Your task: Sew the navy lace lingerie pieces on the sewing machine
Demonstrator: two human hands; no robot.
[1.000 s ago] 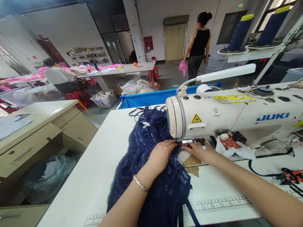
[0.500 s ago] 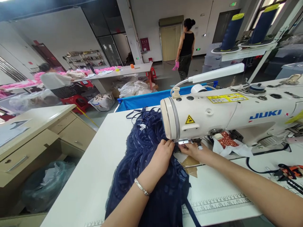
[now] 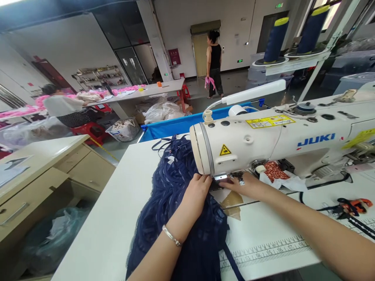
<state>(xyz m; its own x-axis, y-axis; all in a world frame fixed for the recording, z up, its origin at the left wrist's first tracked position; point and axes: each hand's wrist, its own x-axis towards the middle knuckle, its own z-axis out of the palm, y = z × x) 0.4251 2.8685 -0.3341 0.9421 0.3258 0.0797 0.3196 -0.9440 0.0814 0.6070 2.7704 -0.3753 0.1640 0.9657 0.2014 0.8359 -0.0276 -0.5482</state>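
A dark blue lace fabric (image 3: 172,187) lies piled on the white sewing table (image 3: 123,210) and runs under the head of a white JUKI sewing machine (image 3: 263,136). My left hand (image 3: 197,192) rests flat on the fabric just left of the needle, fingers pressing it down; a silver bracelet sits on the wrist. My right hand (image 3: 244,184) lies right of the presser foot (image 3: 222,178), fingertips on the fabric edge beneath the machine head. The needle itself is hidden behind the machine head.
Two blue thread cones (image 3: 275,35) stand behind the machine. Orange snips (image 3: 353,206) lie at the right. A beige drawer cabinet (image 3: 43,171) stands left, a blue bin (image 3: 178,124) behind the table. One person stands by a far door (image 3: 213,64); another sits at a far table (image 3: 64,107).
My view has shifted, moving the machine and hands slightly left in frame. Both hands stay on the fabric at the presser foot. The standing person has walked farther away toward the door.
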